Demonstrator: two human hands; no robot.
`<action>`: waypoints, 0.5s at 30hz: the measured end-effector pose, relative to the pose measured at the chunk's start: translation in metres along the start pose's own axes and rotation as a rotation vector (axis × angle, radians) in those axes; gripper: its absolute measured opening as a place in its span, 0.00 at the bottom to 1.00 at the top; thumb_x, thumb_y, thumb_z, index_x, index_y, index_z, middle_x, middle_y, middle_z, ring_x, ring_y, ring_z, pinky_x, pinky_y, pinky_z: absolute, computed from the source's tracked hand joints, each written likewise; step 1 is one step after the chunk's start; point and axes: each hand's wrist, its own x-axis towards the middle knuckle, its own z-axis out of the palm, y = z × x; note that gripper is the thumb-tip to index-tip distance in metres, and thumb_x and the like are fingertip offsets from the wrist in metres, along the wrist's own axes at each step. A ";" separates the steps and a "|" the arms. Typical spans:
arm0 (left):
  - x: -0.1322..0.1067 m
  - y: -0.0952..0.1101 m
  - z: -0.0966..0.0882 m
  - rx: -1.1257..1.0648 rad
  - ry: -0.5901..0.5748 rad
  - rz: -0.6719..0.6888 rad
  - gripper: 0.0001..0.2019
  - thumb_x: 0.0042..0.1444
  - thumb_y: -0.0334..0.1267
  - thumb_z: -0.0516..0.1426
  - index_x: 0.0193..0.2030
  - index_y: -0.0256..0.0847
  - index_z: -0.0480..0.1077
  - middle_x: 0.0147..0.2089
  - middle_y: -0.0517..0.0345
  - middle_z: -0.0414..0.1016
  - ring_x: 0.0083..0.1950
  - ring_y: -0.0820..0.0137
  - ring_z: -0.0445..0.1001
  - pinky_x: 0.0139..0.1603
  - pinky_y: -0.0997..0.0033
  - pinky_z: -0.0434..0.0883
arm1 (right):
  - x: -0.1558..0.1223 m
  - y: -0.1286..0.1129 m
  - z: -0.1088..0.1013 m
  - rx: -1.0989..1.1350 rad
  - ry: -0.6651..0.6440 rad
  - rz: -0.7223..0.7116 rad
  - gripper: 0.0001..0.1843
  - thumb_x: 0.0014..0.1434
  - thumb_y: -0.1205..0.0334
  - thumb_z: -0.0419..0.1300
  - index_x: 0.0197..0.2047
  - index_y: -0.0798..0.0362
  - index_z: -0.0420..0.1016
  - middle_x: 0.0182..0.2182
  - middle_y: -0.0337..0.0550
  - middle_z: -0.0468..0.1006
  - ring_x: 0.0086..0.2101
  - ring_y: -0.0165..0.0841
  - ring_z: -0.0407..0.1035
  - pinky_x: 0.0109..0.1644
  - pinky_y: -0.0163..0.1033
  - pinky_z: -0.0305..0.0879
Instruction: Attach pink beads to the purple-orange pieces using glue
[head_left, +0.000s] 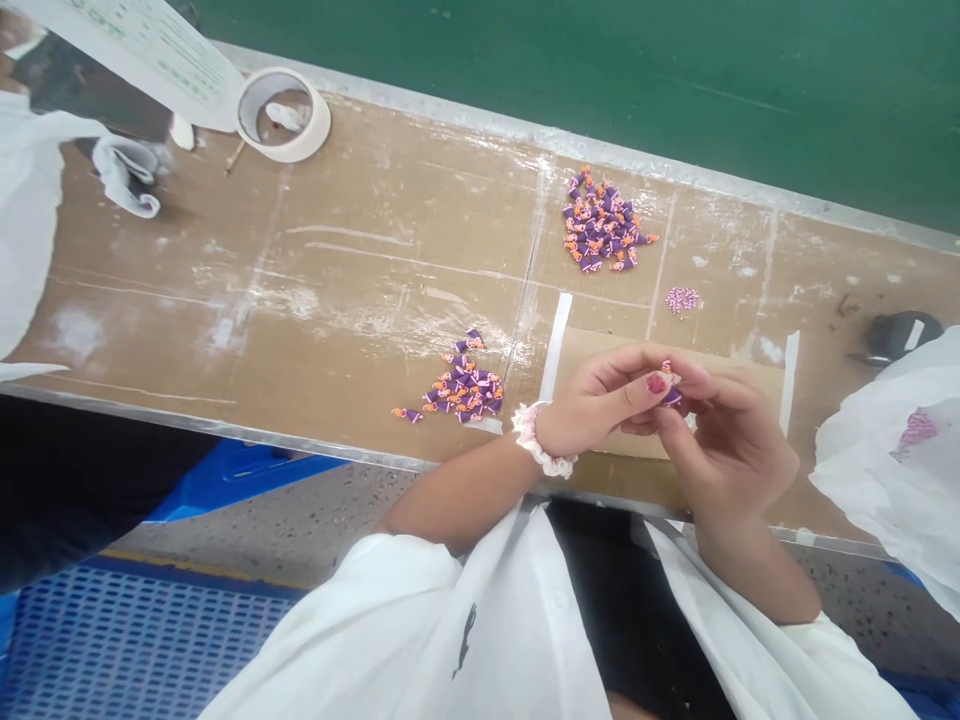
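Over the cardboard pad [592, 350] | small purple piece [671, 396] is pinched between left hand [611, 400] and right hand [724, 440] fingertips | grip should be kept light, piece held low above desk [337, 300] | purple-orange pile [461, 385] nearby.

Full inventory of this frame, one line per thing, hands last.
small purple-and-orange pieces, far pile: many, upper right of bench
small purple-and-orange pieces, near pile: many, front edge, left of hands
pink-white bits: small cluster, beside far pile
white tape roll: one, top left
brown cardboard sheet: one, taped, under hands
white plastic bag: one, right edge
brown workbench: one
left hand: grip on small purple piece
right hand: touching same piece
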 end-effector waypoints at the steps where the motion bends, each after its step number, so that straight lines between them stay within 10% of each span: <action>1: 0.000 -0.001 0.000 0.011 0.002 -0.005 0.16 0.56 0.51 0.62 0.38 0.38 0.74 0.27 0.62 0.64 0.24 0.81 0.59 0.23 0.79 0.58 | 0.000 0.001 -0.001 -0.005 -0.009 0.004 0.16 0.57 0.73 0.65 0.47 0.47 0.74 0.38 0.41 0.76 0.31 0.32 0.70 0.35 0.40 0.70; 10: 0.041 0.002 -0.026 0.013 0.503 0.143 0.04 0.63 0.34 0.56 0.41 0.39 0.72 0.25 0.66 0.61 0.23 0.82 0.60 0.22 0.83 0.57 | 0.032 0.027 -0.042 -0.324 -0.112 0.138 0.03 0.60 0.63 0.62 0.39 0.49 0.75 0.32 0.38 0.75 0.29 0.30 0.70 0.33 0.36 0.67; 15: 0.062 0.015 -0.039 0.115 0.532 0.165 0.23 0.63 0.30 0.54 0.64 0.49 0.60 0.31 0.65 0.69 0.24 0.82 0.64 0.23 0.81 0.59 | 0.058 0.071 -0.055 -0.557 -0.238 0.130 0.04 0.57 0.62 0.59 0.35 0.50 0.75 0.28 0.39 0.75 0.27 0.32 0.69 0.32 0.37 0.66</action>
